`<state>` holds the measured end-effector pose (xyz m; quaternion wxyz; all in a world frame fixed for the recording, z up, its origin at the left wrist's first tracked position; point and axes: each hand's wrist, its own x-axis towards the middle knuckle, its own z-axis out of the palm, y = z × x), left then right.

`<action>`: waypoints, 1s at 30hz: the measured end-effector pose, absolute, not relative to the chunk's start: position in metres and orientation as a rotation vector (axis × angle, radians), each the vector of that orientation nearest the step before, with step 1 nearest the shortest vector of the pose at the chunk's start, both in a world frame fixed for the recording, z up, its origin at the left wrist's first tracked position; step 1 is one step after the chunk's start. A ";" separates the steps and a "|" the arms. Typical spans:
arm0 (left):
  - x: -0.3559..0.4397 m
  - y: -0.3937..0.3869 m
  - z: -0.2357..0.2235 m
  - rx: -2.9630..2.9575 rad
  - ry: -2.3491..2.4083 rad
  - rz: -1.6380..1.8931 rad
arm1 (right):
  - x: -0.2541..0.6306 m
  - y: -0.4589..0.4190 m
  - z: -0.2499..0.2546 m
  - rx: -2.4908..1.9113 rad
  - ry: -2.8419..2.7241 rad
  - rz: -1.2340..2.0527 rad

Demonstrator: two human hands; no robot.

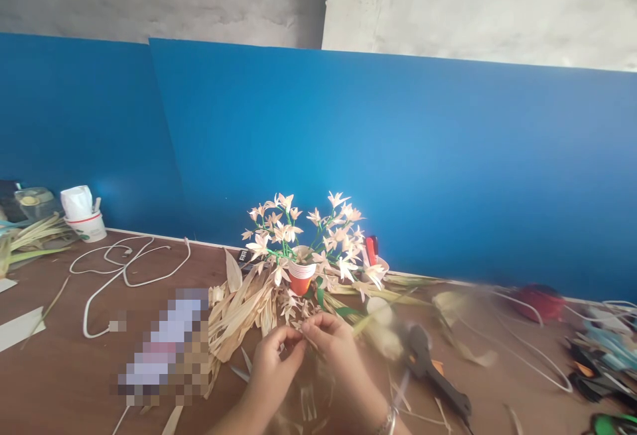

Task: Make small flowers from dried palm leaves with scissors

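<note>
Head view: many flowers (286,233) look finished; loose husks (249,306) remain.
In front of the cup (302,281), left hand (279,355) and right hand (331,339) pinch a pale piece (297,325), fingertips nearly together; how finished it is, I cannot tell.

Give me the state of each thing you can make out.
Left hand, pinching a small piece, too blurred to identify
Right hand, pinching at the same piece
Flowers, petals spread open
Red-and-white cup, upright
Dried husks, heaped loosely
Left white cable, loosely looped
Black tool, lying down
White tub, upright, filled
</note>
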<state>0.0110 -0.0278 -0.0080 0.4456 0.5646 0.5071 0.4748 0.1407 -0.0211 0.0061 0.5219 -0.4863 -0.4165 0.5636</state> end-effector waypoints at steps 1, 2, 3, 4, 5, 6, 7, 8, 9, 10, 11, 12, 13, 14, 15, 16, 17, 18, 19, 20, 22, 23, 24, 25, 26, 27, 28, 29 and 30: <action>0.011 -0.027 -0.009 1.390 1.254 1.172 | 0.141 -0.021 0.007 -1.165 -1.001 1.348; 0.010 -0.027 -0.009 1.357 1.241 1.159 | 0.141 -0.021 0.007 -1.165 -1.004 1.345; 0.010 -0.027 -0.009 1.301 1.214 1.141 | 0.142 -0.020 0.007 -1.164 -1.003 1.343; 0.010 -0.027 -0.008 1.226 1.175 1.115 | 0.142 -0.020 0.008 -1.159 -1.002 1.344; 0.010 -0.027 -0.008 1.135 1.123 1.087 | 0.142 -0.019 0.008 -1.149 -0.997 1.354; 0.010 -0.027 -0.007 1.050 1.073 1.069 | 0.142 -0.019 0.008 -1.132 -0.986 1.372; 0.010 -0.026 -0.006 0.971 1.036 1.047 | 0.143 -0.018 0.009 -1.109 -0.969 1.396; 0.010 -0.026 -0.005 0.906 1.010 1.029 | 0.143 -0.018 0.009 -1.083 -0.950 1.425; 0.010 -0.026 -0.005 0.855 0.994 1.008 | 0.143 -0.018 0.009 -1.058 -0.934 1.459; 0.010 -0.026 -0.004 0.815 0.978 0.986 | 0.143 -0.018 0.009 -1.040 -0.922 1.489; 0.010 -0.026 -0.003 0.781 0.958 0.964 | 0.144 -0.018 0.010 -1.031 -0.913 1.514; 0.009 -0.026 -0.003 0.752 0.930 0.942 | 0.144 -0.019 0.011 -1.031 -0.910 1.532; 0.009 -0.026 -0.003 0.723 0.894 0.923 | 0.144 -0.019 0.012 -1.034 -0.910 1.546; 0.008 -0.026 -0.003 0.695 0.856 0.905 | 0.144 -0.020 0.012 -1.038 -0.910 1.556; 0.007 -0.026 -0.003 0.669 0.823 0.890 | 0.145 -0.021 0.013 -1.038 -0.909 1.564; 0.007 -0.025 -0.003 0.647 0.798 0.875 | 0.145 -0.022 0.014 -1.035 -0.907 1.570; 0.006 -0.025 -0.004 0.628 0.782 0.863 | 0.145 -0.022 0.015 -1.031 -0.901 1.572; 0.006 -0.025 -0.004 0.615 0.773 0.853 | 0.145 -0.023 0.015 -1.026 -0.892 1.571; 0.006 -0.025 -0.004 0.607 0.769 0.844 | 0.145 -0.023 0.016 -1.022 -0.884 1.571; 0.005 -0.024 -0.004 0.602 0.767 0.837 | 0.145 -0.023 0.016 -1.016 -0.880 1.571; 0.005 -0.024 -0.004 0.603 0.758 0.829 | 0.144 -0.023 0.016 -0.999 -0.895 1.585; 0.005 -0.024 -0.004 0.606 0.753 0.829 | 0.144 -0.023 0.017 -0.991 -0.910 1.596; 0.005 -0.024 -0.004 0.611 0.751 0.833 | 0.144 -0.022 0.017 -0.986 -0.924 1.605; 0.005 -0.024 -0.003 0.620 0.754 0.840 | 0.144 -0.022 0.017 -0.983 -0.931 1.610; 0.005 -0.024 -0.003 0.634 0.764 0.851 | 0.144 -0.022 0.017 -0.983 -0.932 1.612; 0.005 -0.023 -0.002 0.655 0.779 0.863 | 0.144 -0.022 0.018 -0.986 -0.928 1.612; 0.005 -0.024 -0.002 0.681 0.799 0.873 | 0.144 -0.022 0.018 -0.990 -0.922 1.610; 0.006 -0.024 -0.002 0.714 0.820 0.878 | 0.144 -0.022 0.018 -0.996 -0.918 1.608; 0.006 -0.024 -0.001 0.749 0.843 0.886 | 0.144 -0.022 0.018 -1.003 -0.917 1.604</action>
